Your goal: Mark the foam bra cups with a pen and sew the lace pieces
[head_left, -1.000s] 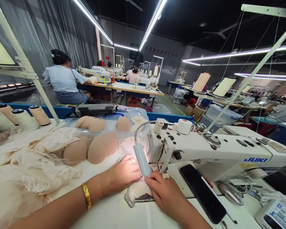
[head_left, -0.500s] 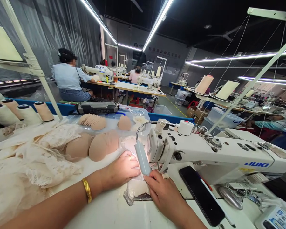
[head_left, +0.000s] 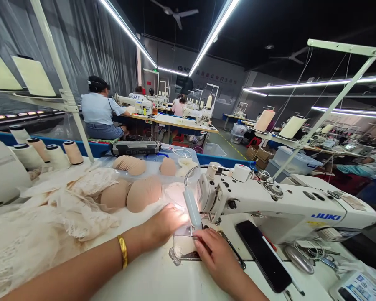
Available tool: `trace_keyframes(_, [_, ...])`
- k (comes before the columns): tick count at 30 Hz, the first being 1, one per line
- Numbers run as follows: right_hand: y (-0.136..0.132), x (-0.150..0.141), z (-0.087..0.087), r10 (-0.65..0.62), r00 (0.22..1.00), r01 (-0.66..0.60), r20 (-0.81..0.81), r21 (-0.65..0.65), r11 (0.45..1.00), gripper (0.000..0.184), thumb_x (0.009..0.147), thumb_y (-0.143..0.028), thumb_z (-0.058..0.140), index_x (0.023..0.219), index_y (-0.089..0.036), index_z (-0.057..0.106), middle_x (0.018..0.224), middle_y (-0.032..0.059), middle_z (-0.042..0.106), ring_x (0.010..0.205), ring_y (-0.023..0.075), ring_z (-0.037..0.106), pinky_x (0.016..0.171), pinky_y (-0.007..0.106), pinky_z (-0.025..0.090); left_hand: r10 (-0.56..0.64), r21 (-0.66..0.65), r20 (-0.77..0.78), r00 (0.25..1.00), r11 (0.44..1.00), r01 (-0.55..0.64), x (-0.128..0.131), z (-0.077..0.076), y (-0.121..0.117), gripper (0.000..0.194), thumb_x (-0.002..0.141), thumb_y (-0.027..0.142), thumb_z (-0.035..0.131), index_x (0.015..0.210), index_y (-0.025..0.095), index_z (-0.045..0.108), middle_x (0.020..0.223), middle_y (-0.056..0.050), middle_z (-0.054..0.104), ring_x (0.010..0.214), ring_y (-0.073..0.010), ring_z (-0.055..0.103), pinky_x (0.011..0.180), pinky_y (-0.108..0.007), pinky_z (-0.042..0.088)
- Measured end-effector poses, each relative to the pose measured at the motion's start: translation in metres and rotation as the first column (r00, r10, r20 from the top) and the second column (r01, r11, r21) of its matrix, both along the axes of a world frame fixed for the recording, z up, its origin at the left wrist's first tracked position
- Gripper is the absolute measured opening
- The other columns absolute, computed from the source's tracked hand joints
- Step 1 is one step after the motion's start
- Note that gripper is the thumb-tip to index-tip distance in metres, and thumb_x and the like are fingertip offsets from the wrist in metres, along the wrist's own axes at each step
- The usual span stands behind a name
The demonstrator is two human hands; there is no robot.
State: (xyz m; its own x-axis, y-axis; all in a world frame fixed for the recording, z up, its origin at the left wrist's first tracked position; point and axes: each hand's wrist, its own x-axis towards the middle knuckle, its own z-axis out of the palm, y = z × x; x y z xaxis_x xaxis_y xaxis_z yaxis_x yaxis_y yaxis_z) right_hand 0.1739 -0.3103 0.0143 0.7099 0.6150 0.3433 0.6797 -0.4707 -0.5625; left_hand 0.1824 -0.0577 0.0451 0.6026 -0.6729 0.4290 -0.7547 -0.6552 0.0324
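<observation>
My left hand [head_left: 164, 224], with a gold bangle on the wrist, rests on pale fabric [head_left: 182, 247] at the needle of a white JUKI sewing machine [head_left: 278, 205]; its fingers curl down on the cloth under the bright gooseneck lamp [head_left: 191, 207]. My right hand [head_left: 215, 253] lies just in front of the presser foot, fingers pressed on the same fabric piece. Stacks of beige bra cups [head_left: 134, 193] sit just beyond my left hand.
A heap of cream lace [head_left: 50, 217] fills the left of the table. Thread cones [head_left: 47, 152] stand at the back left. A black phone [head_left: 262, 255] lies under the machine arm. Other people sew at machines across the aisle [head_left: 100, 110].
The camera tilted up and shifted a little. My right hand slid slightly back from the lamp; both hands stay at the needle on the fabric.
</observation>
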Motion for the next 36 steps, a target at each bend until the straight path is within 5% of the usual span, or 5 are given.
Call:
trace_keyframes(11, [0.023,-0.027,0.000,-0.008,0.836,0.193,-0.549,0.281,0.940,0.049,0.102,-0.070,0.054,0.119,-0.024,0.054,0.089,0.0037,0.069,0.081,0.0243,0.068,0.070,0.035,0.051,0.120,-0.210,0.014,0.993,0.971,-0.115,-0.019,-0.004,0.014,0.032,0.087,-0.008,0.042,0.092,0.020,0.057,0.079,-0.001,0.066,0.069,-0.0210,0.058,0.073,-0.036,0.046])
trace_keyframes(17, [0.044,-0.047,-0.002,0.290,0.582,0.423,-0.759,0.588,0.689,0.066,0.086,-0.059,0.086,0.132,-0.026,0.051,0.081,-0.0014,0.074,0.076,0.0202,0.069,0.069,0.030,0.051,0.010,-0.395,-0.112,0.994,0.917,-0.054,-0.099,-0.002,0.019,0.034,0.104,0.013,0.056,0.134,0.027,0.062,0.134,-0.009,0.073,0.123,-0.0252,0.066,0.109,-0.041,0.050])
trace_keyframes(23, [0.075,-0.095,-0.011,0.281,0.639,0.549,-0.716,0.680,0.486,0.062,0.082,-0.051,0.093,0.132,-0.029,0.064,0.087,-0.0011,0.075,0.078,0.0183,0.068,0.073,0.028,0.053,-0.746,-0.601,-0.647,0.156,0.374,-0.706,-0.167,-0.022,-0.019,0.065,0.085,0.081,0.074,0.109,0.020,0.077,0.102,-0.011,0.080,0.096,-0.0265,0.075,0.096,-0.038,0.054])
trace_keyframes(28, [0.082,-0.144,-0.033,0.000,0.848,0.414,-0.530,0.662,0.624,0.042,0.092,-0.068,0.078,0.119,-0.035,0.079,0.103,0.0032,0.080,0.090,0.0235,0.074,0.085,0.033,0.058,-0.717,-0.503,-0.492,0.494,-0.229,-0.834,-0.157,-0.005,-0.030,0.039,0.078,0.048,0.096,0.098,0.020,0.078,0.092,-0.005,0.077,0.089,-0.0222,0.070,0.086,-0.033,0.056])
trace_keyframes(36, [0.056,-0.118,0.009,-0.029,0.758,0.383,-0.651,0.410,0.828,0.062,0.096,-0.079,0.065,0.131,-0.029,0.079,0.141,0.0095,0.074,0.135,0.0332,0.064,0.117,0.043,0.049,-0.787,-0.571,-0.534,0.309,0.066,-0.818,-0.171,0.003,-0.014,0.055,0.071,0.051,0.100,0.111,0.017,0.084,0.094,-0.010,0.082,0.093,-0.0290,0.075,0.087,-0.036,0.056])
